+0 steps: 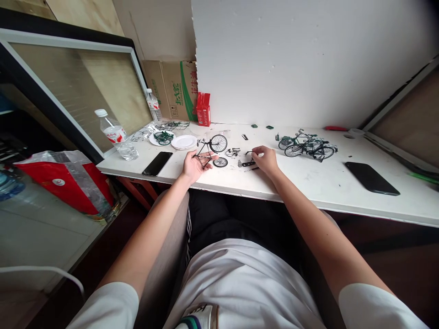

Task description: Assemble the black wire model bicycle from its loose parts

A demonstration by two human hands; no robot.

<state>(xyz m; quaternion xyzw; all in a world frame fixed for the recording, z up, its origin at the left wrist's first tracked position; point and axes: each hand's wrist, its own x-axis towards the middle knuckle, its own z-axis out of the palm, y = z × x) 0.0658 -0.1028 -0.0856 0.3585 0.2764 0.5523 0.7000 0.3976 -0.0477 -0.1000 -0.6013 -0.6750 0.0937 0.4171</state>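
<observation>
My left hand [195, 168] is palm up, its fingers closed round the thin black frame of a miniature bicycle [205, 157]. One spoked wheel [218, 143] stands at the upper end of that frame. Just beyond my left fingertips lies a loose small wheel [220, 162]. My right hand [265, 159] has thumb and fingers pinched together low over the table, beside a small dark curved piece [249, 152]; whether that piece is in the pinch is hard to make out. Between the hands are small bicycle parts [233, 151] and a flat black part [247, 163].
Assembled miniature bicycles [308, 147] stand to the right, near a black phone [372, 178]. On the left are another phone [157, 163], white plates [184, 142], green bicycle parts [163, 137] and a water bottle [118, 137]. A red box [203, 109] stands by the wall.
</observation>
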